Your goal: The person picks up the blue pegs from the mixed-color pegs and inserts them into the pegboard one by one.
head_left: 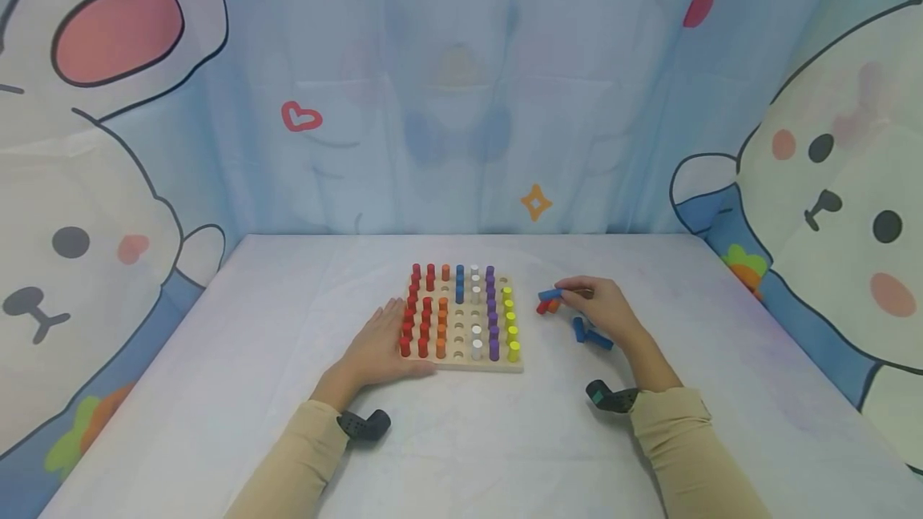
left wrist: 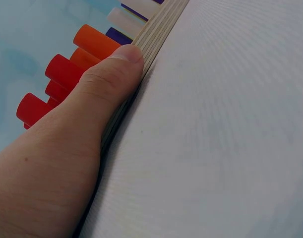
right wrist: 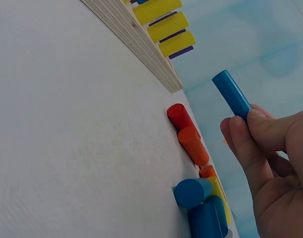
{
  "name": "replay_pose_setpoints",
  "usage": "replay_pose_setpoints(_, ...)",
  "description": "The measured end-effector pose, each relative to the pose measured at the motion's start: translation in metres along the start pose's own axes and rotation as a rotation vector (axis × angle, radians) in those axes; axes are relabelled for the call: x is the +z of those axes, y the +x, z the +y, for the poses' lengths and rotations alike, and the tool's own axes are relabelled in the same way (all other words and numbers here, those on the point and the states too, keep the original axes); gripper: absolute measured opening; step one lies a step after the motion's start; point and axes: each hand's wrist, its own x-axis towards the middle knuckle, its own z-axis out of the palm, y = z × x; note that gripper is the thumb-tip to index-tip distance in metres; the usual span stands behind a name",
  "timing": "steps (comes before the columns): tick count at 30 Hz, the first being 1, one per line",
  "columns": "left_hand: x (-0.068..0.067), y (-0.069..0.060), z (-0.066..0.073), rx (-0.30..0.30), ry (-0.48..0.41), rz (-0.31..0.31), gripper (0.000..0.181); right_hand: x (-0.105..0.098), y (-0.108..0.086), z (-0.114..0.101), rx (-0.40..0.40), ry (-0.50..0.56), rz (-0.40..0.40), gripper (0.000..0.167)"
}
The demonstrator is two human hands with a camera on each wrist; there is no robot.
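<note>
A wooden pegboard (head_left: 483, 364) holds columns of red, orange, blue, white, purple and yellow pegs. My left hand (head_left: 375, 347) rests along its left side, the thumb lying on the front edge, as the left wrist view also shows with the thumb (left wrist: 104, 82) against the layered wood (left wrist: 156, 34). To the right of the board, my right hand (head_left: 602, 311) pinches a blue peg (head_left: 550, 295) by one end between thumb and fingers. In the right wrist view this blue peg (right wrist: 231, 91) is tilted, raised off the table.
On the table below my right hand lie a red peg (right wrist: 181, 118) and an orange peg (right wrist: 193, 146). Nearer the right wrist lie blue pegs (head_left: 598, 339), with a yellow one (right wrist: 220, 191) behind them. A patterned curtain (head_left: 461, 86) hangs behind the table (head_left: 288, 279).
</note>
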Motion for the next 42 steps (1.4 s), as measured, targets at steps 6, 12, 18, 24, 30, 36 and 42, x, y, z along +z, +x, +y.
replay_pose_setpoints(6,0.001,0.001,-0.001,0.004,-0.004,0.006,0.123,0.007,0.0,-0.006,-0.009,-0.003,0.041,0.032)
replay_pose_setpoints(12,0.0,0.0,0.0,0.001,-0.005,0.003,0.124,0.016,0.002,-0.005,-0.027,-0.003,0.099,0.031)
replay_pose_setpoints(18,0.0,0.0,0.0,-0.005,0.001,0.002,0.125,0.021,0.001,-0.012,-0.012,0.025,0.115,0.031)
replay_pose_setpoints(24,0.001,0.001,-0.001,0.0,0.007,0.005,0.124,0.021,0.0,-0.023,0.022,0.031,0.094,0.034)
replay_pose_setpoints(30,0.002,0.001,-0.001,-0.006,0.005,0.004,0.124,0.02,0.0,-0.03,0.022,0.04,0.06,0.035)
replay_pose_setpoints(36,0.001,0.001,0.0,-0.008,0.002,0.001,0.123,0.023,-0.002,-0.041,-0.007,0.026,0.059,0.036)
replay_pose_setpoints(42,0.002,0.002,-0.002,-0.011,-0.001,0.001,0.124,0.025,-0.005,-0.047,-0.019,0.027,0.067,0.035)
